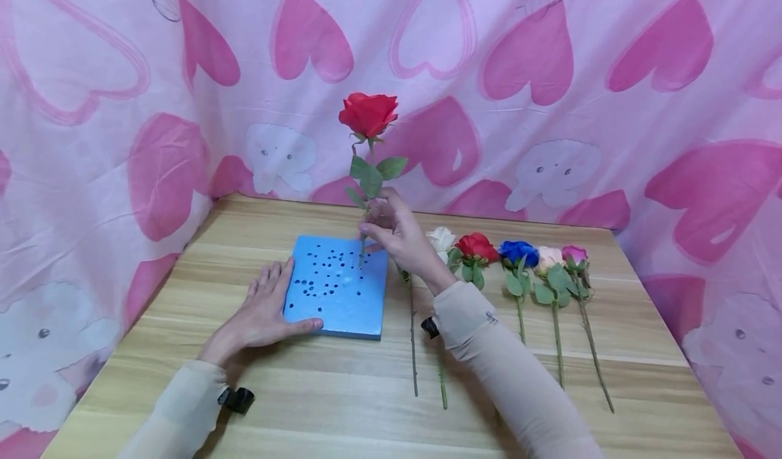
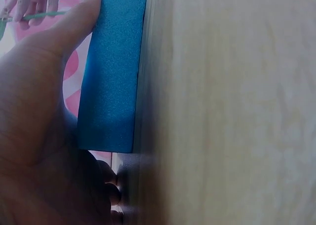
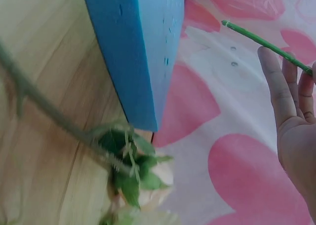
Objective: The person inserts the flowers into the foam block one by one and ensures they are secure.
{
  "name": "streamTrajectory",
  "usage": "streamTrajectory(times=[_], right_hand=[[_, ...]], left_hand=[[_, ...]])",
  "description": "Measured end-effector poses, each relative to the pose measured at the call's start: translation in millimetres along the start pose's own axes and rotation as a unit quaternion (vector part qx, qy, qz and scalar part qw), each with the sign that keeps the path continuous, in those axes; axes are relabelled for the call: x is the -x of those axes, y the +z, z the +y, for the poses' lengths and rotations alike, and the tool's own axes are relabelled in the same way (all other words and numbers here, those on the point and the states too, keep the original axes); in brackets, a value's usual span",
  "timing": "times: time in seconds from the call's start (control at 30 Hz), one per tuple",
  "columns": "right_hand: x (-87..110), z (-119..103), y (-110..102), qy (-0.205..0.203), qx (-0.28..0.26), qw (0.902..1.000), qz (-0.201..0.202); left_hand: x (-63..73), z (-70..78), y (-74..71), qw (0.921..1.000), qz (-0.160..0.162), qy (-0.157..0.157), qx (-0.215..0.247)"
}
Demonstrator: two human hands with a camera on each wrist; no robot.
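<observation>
My right hand pinches the stem of an artificial red rose, held upright over a blue foam block pitted with small holes. In the right wrist view the bare lower end of the green stem sticks out past the fingers, apart from the block's face. My left hand lies against the block's left side with its fingers stretched out. Its thumb rests along the block's front edge. Part of the right hand's grip is hidden behind its own fingers.
Right of the block, several artificial roses lie on the wooden table: a white rose, another red rose, a blue rose, a pale pink rose and a magenta rose. A pink heart-patterned curtain hangs behind.
</observation>
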State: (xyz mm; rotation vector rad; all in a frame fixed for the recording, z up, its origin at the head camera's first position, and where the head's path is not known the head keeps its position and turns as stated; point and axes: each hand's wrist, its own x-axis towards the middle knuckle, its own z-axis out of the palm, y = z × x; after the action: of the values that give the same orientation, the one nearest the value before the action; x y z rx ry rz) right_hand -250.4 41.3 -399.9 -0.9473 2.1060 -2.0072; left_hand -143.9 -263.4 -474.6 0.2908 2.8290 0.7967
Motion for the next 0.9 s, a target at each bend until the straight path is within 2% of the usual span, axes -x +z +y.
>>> streamTrajectory(times=[0.37, 0.53, 0.9], right_hand=[[-18.4, 13, 17, -0.009, -0.025, 0.9995, -0.015], [-29.6, 15, 28, 0.008, -0.022, 0.9995, -0.022], [-49.9, 19, 51, 0.013, 0.003, 0.9992, -0.038]], left_hand=[[-3.7, 2.7, 2.1, 1.0, -0.005, 0.001, 0.001], [-2.1, 2.4, 1.0, 1.0, -0.005, -0.004, 0.002], [-0.5, 0.7, -1.7, 0.9999, -0.006, -0.007, 0.005]])
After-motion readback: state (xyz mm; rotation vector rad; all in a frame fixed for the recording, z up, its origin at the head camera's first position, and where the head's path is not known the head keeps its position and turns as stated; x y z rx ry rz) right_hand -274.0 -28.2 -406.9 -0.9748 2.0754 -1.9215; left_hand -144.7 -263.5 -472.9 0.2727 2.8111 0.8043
